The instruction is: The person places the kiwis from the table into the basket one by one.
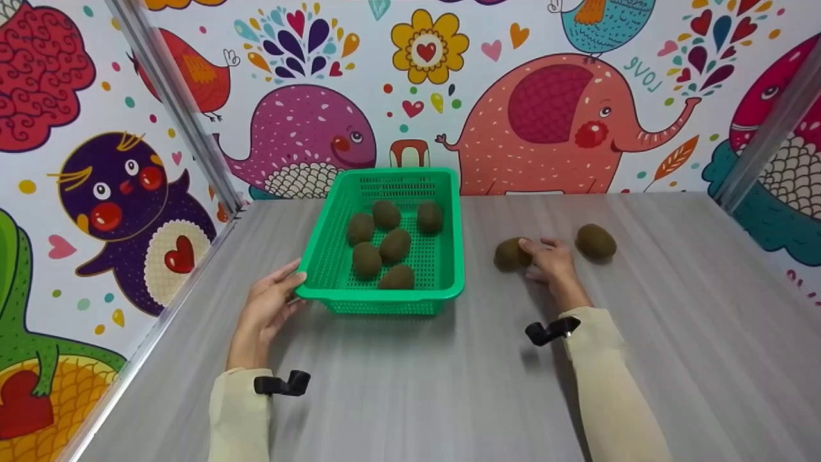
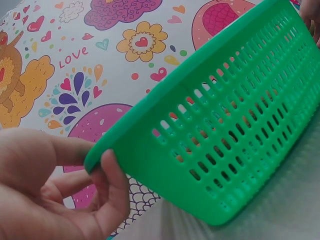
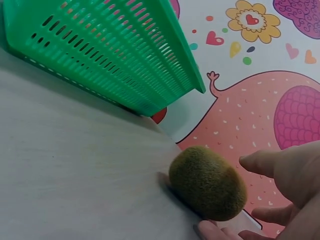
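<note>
A green plastic basket (image 1: 385,295) with slotted walls stands left of centre in the head view. Several brown kiwis (image 1: 394,246) lie inside it. My left hand (image 1: 269,311) pinches the basket's near left corner, and the left wrist view shows thumb and finger on its rim (image 2: 95,155). To the right of the basket, my right hand (image 1: 553,266) is at a kiwi (image 1: 511,255) lying on the table. In the right wrist view its fingers spread around one end of that kiwi (image 3: 206,182), with a small gap at the upper finger.
Another kiwi (image 1: 596,242) lies on the grey table (image 1: 410,385), right of my right hand. A cartoon-printed wall (image 1: 417,96) rises behind the table, with metal posts (image 1: 186,109) at the corners.
</note>
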A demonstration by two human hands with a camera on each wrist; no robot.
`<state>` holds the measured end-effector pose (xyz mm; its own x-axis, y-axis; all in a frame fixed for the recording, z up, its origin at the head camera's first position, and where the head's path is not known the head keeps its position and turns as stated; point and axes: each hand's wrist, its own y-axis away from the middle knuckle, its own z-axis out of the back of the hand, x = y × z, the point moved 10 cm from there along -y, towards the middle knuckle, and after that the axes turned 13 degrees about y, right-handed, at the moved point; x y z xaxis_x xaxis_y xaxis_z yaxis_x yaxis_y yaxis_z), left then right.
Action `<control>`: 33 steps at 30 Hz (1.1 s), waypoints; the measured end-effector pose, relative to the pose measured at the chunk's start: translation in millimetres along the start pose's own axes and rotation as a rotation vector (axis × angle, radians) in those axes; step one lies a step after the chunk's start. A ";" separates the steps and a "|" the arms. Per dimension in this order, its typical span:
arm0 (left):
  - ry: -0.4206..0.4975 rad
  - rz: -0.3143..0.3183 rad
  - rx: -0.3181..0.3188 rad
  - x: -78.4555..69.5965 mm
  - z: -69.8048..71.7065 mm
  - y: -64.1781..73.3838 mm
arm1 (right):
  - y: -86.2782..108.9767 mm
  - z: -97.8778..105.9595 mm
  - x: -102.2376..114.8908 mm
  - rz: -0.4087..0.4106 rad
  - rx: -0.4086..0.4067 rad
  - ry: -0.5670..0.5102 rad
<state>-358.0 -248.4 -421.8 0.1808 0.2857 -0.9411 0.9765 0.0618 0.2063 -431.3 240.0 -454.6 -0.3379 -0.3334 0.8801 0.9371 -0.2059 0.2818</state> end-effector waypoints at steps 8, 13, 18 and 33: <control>0.015 0.004 -0.009 0.3 -0.4 0.0 | -0.9 -3.8 0.9 -0.002 -0.025 0.070; 0.018 0.012 -0.011 1.1 -0.4 0.4 | -1.1 -6.3 0.2 -0.016 -0.021 0.150; 0.022 0.016 -0.014 1.3 0.1 0.2 | -1.7 -8.6 -0.2 -0.024 -0.009 0.209; 0.013 0.007 -0.002 -0.1 0.2 0.9 | 0.4 -19.3 14.7 0.110 -0.015 0.121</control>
<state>-357.2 -248.6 -421.6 0.1857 0.2987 -0.9361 0.9750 0.0619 0.2132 -437.6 217.3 -448.9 -0.2422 -0.4626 0.8528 0.9680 -0.1753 0.1798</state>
